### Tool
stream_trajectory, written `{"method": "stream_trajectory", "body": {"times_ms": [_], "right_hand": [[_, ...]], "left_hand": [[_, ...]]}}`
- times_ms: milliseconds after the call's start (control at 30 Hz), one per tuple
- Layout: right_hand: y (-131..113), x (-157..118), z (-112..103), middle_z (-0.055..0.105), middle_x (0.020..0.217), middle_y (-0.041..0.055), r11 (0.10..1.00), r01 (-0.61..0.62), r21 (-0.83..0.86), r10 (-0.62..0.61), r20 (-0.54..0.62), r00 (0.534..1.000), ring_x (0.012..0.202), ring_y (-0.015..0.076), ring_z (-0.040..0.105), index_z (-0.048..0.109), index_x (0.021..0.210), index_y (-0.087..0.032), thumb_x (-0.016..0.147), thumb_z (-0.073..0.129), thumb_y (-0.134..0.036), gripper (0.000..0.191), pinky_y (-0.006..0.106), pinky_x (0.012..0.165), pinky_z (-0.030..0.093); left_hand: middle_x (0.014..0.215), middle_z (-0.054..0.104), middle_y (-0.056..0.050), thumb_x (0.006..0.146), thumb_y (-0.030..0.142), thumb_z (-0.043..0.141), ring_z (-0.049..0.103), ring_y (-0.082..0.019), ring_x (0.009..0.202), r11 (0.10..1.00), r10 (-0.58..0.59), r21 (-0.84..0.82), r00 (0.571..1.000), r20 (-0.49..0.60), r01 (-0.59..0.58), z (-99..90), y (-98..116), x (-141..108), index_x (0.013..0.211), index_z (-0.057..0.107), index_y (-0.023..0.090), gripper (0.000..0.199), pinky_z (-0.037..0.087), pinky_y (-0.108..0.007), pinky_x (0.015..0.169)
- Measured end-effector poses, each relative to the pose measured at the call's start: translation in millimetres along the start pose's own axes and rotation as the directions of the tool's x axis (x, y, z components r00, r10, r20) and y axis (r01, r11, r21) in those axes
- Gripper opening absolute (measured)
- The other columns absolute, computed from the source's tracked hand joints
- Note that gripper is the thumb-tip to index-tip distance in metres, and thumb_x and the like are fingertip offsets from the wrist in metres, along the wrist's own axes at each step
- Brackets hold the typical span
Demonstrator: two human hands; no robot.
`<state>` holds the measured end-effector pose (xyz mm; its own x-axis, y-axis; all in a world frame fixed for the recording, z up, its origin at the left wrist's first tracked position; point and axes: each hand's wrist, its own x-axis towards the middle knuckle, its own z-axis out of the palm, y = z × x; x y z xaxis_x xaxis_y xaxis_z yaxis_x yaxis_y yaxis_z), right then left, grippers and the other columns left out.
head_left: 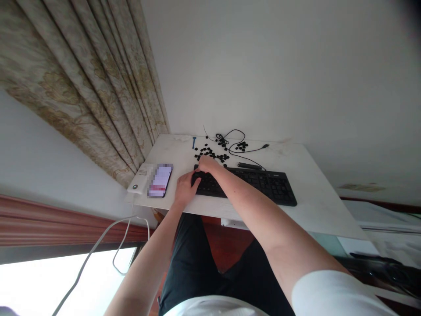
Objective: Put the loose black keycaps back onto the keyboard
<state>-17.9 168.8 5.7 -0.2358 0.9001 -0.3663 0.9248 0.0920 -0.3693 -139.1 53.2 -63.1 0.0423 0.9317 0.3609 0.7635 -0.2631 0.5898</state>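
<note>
A black keyboard [269, 186] lies on the white table, and several of its keys are off at the left part. My left hand [186, 188] grips the keyboard's left end, thumb over its top face and fingers along the edge. Over the upper left corner, my right hand [208, 164] is closed with its fingers pointing down. Whatever is between those fingertips is hidden. Behind the hands, many loose black keycaps [212, 153] are scattered. A small blue tool [194, 142] lies beyond them to the left.
A phone [160, 181] with a lit screen and a white box [140, 179] lie on the table [315, 184] at the left. Behind the keyboard are a coiled black cable [222, 139] and a dark, narrow bar-shaped object [249, 166]. A curtain [108, 79] hangs at the left.
</note>
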Motion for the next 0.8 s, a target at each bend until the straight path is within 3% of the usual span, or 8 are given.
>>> {"method": "stream_trajectory", "body": {"times_ms": [300,500,633,800], "right_hand": [[2,2,-1,0.063,0.049,0.003,0.996,0.038,0.076,-0.047,0.119,0.992,0.053,0.0138,0.063,0.073,0.071,-0.013,0.075,0.08,-0.03,0.019,0.02,0.052,0.047],[7,3,0,0.062,0.05,0.0015,0.993,-0.009,0.119,-0.015,0.199,0.98,0.044,0.01,0.055,0.067,0.066,-0.013,0.084,0.072,-0.03,0.025,0.02,0.045,0.043],[18,0,3,0.064,0.052,0.0007,0.951,0.004,0.31,-0.067,0.195,0.979,0.042,0.0086,0.055,0.062,0.065,-0.014,0.082,0.074,-0.03,0.027,0.019,0.044,0.043],[28,-9,12,0.061,0.049,-0.0027,0.82,0.006,0.573,-0.089,0.118,0.989,0.04,0.0089,0.055,0.063,0.076,-0.016,0.08,0.077,-0.022,0.017,0.017,0.042,0.044]], "left_hand": [[0.116,0.068,-0.014,0.095,0.041,0.053,0.062,-0.03,0.111,1.0,0.0,0.02,1.0,-0.004,0.0,0.9,1,-1,0.125,0.059,0.018,0.038,0.045,-0.048,0.101],[0.118,0.068,-0.015,0.094,0.041,0.054,0.062,-0.031,0.112,1.0,-0.005,0.002,1.0,-0.001,0.005,1.0,0,-1,0.127,0.058,0.017,0.04,0.045,-0.048,0.102],[0.116,0.069,-0.013,0.095,0.038,0.053,0.062,-0.029,0.111,0.999,-0.036,-0.027,0.999,-0.006,0.036,0.6,-1,0,0.126,0.059,0.018,0.037,0.045,-0.047,0.102],[0.117,0.069,-0.011,0.094,0.034,0.054,0.062,-0.028,0.111,0.999,-0.017,-0.043,1.0,-0.002,0.017,-1.0,0,2,0.126,0.06,0.021,0.034,0.044,-0.047,0.102]]}}
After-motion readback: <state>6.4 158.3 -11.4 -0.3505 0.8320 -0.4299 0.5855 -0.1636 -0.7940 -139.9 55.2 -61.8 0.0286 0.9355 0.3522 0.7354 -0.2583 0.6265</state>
